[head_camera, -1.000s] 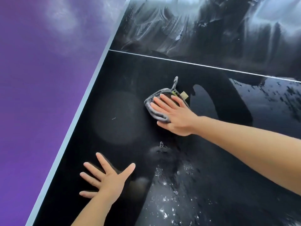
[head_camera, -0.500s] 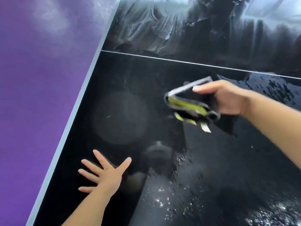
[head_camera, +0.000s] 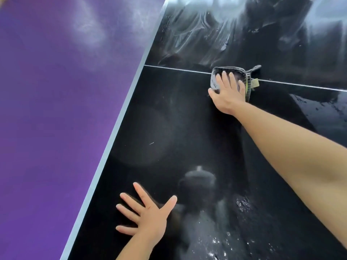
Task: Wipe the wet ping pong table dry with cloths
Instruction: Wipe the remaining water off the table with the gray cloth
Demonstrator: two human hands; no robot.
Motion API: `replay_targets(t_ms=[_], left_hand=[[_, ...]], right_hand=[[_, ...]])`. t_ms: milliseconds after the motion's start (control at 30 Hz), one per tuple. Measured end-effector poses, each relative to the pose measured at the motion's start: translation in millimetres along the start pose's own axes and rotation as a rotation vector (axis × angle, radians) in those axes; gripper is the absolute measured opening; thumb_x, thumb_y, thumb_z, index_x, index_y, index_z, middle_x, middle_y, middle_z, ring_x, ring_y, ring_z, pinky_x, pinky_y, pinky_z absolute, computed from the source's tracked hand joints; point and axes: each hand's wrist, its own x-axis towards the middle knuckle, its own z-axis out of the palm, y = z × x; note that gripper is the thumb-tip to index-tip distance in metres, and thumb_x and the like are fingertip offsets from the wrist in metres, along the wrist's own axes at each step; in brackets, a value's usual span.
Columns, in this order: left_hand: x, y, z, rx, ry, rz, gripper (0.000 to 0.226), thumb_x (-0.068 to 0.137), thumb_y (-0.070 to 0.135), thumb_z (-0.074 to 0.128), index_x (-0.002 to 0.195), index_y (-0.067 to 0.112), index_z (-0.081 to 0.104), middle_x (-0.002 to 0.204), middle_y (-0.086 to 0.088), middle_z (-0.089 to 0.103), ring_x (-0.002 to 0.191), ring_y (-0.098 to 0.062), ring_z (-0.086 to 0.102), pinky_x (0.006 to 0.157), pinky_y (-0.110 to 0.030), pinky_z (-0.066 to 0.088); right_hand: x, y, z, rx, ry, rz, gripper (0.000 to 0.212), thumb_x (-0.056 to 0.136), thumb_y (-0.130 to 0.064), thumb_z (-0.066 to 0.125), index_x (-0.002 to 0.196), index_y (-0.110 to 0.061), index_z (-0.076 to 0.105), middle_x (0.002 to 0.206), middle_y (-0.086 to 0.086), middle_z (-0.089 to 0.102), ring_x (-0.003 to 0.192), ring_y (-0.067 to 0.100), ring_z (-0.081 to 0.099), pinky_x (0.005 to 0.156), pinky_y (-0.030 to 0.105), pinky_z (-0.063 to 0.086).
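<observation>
My right hand (head_camera: 228, 92) presses flat, fingers straight, on the folded grey cloth (head_camera: 230, 79) astride the white centre line (head_camera: 178, 69) of the black table (head_camera: 169, 128); droplets lie rightward. Left hand (head_camera: 148, 216) splayed nearer me.

Two bare forearms reached into view, neither covered by a sleeve as far as the frame showed. The left hand (head_camera: 148, 216) wore no glove, ring or watch, and its nails were short and unpainted. The right hand (head_camera: 228, 94) was likewise ungloved, with no band or strap at the wrist.
</observation>
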Motion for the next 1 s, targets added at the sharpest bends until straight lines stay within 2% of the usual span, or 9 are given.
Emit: replay_targets(t_ms=[167, 267, 367, 500, 700, 800, 867, 933, 1000], left_hand=[[1, 3, -4, -0.007, -0.045, 0.014, 0.127, 0.069, 0.096, 0.035, 0.133, 0.032, -0.054, 0.147, -0.014, -0.054, 0.141, -0.038, -0.043, 0.113, -0.068, -0.012], [1, 1, -6, -0.044, -0.075, 0.036, 0.127, 0.070, 0.095, 0.037, 0.130, 0.033, -0.056, 0.144, -0.013, -0.057, 0.138, -0.037, -0.047, 0.112, -0.069, -0.014], [1, -2, -8, -0.076, -0.086, 0.061, 0.124, 0.073, 0.093, 0.039, 0.126, 0.035, -0.058, 0.135, -0.010, -0.063, 0.135, -0.037, -0.049, 0.110, -0.069, -0.018], [-2, -4, -10, -0.094, -0.104, 0.087, 0.123, 0.074, 0.092, 0.039, 0.129, 0.035, -0.055, 0.136, -0.010, -0.062, 0.135, -0.036, -0.050, 0.108, -0.069, -0.020], [-4, -4, -15, -0.108, -0.100, 0.088, 0.124, 0.074, 0.092, 0.042, 0.134, 0.036, -0.052, 0.146, -0.011, -0.055, 0.137, -0.036, -0.048, 0.109, -0.069, -0.019], [-7, -6, -15, -0.120, -0.085, 0.103, 0.124, 0.075, 0.091, 0.044, 0.136, 0.036, -0.049, 0.149, -0.011, -0.052, 0.138, -0.035, -0.047, 0.110, -0.068, -0.018], [-8, -7, -14, -0.128, -0.071, 0.114, 0.125, 0.073, 0.091, 0.044, 0.138, 0.037, -0.048, 0.151, -0.010, -0.051, 0.139, -0.035, -0.046, 0.110, -0.068, -0.018], [-8, -7, -12, -0.133, -0.060, 0.120, 0.126, 0.072, 0.093, 0.044, 0.142, 0.036, -0.045, 0.153, -0.011, -0.048, 0.141, -0.036, -0.043, 0.111, -0.068, -0.017], [-8, -8, -10, -0.113, -0.037, 0.111, 0.127, 0.070, 0.094, 0.041, 0.145, 0.034, -0.042, 0.156, -0.013, -0.044, 0.144, -0.038, -0.039, 0.112, -0.069, -0.015]], right_hand=[[27, -95, 17, -0.026, -0.109, -0.314, 0.065, 0.103, -0.054, 0.022, 0.160, -0.032, 0.003, 0.167, -0.012, -0.010, 0.152, 0.008, -0.015, 0.123, 0.039, -0.010], [23, -124, 21, 0.065, -0.201, -0.426, 0.057, 0.104, -0.052, 0.026, 0.158, -0.038, 0.015, 0.167, -0.017, 0.000, 0.152, 0.002, -0.011, 0.122, 0.034, -0.010], [5, -118, 13, 0.231, -0.348, -0.479, 0.048, 0.107, -0.042, 0.032, 0.154, -0.039, 0.028, 0.162, -0.023, 0.004, 0.146, -0.007, -0.008, 0.118, 0.027, -0.010], [-48, -92, 21, 0.285, -0.537, -0.540, 0.047, 0.107, -0.041, 0.035, 0.154, -0.040, 0.031, 0.164, -0.018, 0.007, 0.151, 0.004, -0.010, 0.115, 0.023, -0.013], [-175, -23, 55, 0.325, -0.591, -0.656, 0.041, 0.108, -0.035, 0.038, 0.147, -0.048, 0.038, 0.158, -0.034, 0.017, 0.145, -0.015, -0.007, 0.120, 0.024, -0.012], [-246, 3, 62, 0.416, -0.639, -0.560, 0.041, 0.108, -0.035, 0.039, 0.146, -0.051, 0.036, 0.155, -0.040, 0.016, 0.144, -0.018, -0.008, 0.119, 0.021, -0.013], [-277, 14, 57, 0.573, -0.780, -0.417, 0.039, 0.107, -0.040, 0.038, 0.143, -0.052, 0.041, 0.153, -0.042, 0.021, 0.146, -0.015, -0.003, 0.119, 0.019, -0.009], [-290, 22, 37, 0.819, -0.896, -0.265, 0.040, 0.102, -0.041, 0.040, 0.138, -0.039, 0.058, 0.150, -0.031, 0.041, 0.148, -0.005, 0.019, 0.122, 0.024, 0.004], [-283, 34, 8, 1.035, -0.863, -0.091, 0.038, 0.098, -0.036, 0.049, 0.124, -0.020, 0.071, 0.139, -0.005, 0.062, 0.136, 0.012, 0.050, 0.121, 0.039, 0.025]])
